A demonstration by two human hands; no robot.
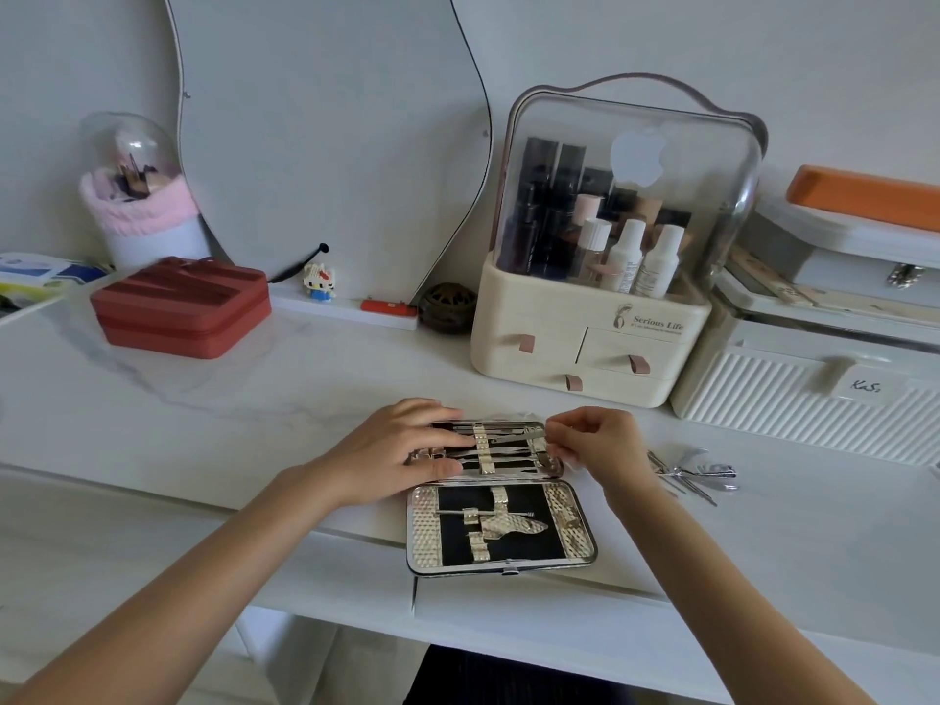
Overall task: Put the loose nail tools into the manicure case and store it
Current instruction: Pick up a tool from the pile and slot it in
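manicure case (501, 529): lies open on the bench (254, 399), silver-rimmed, black lining, textured straps.
left grip (407, 450): released, flat on far half.
right grip (592, 440): pinching a tool at the case's edge.
loose tools (692, 473): heaped right of the case.

A home vanity: mirror (325, 145), cosmetics organizer (605, 307), white tabletop (229, 414).

Open manicure case (501, 531); loose nail tools (692, 473) beside

Both forearms reach forward; left hand (407, 450) lies flat, fingers straight, right hand (595, 440) fingers curled, pinching.
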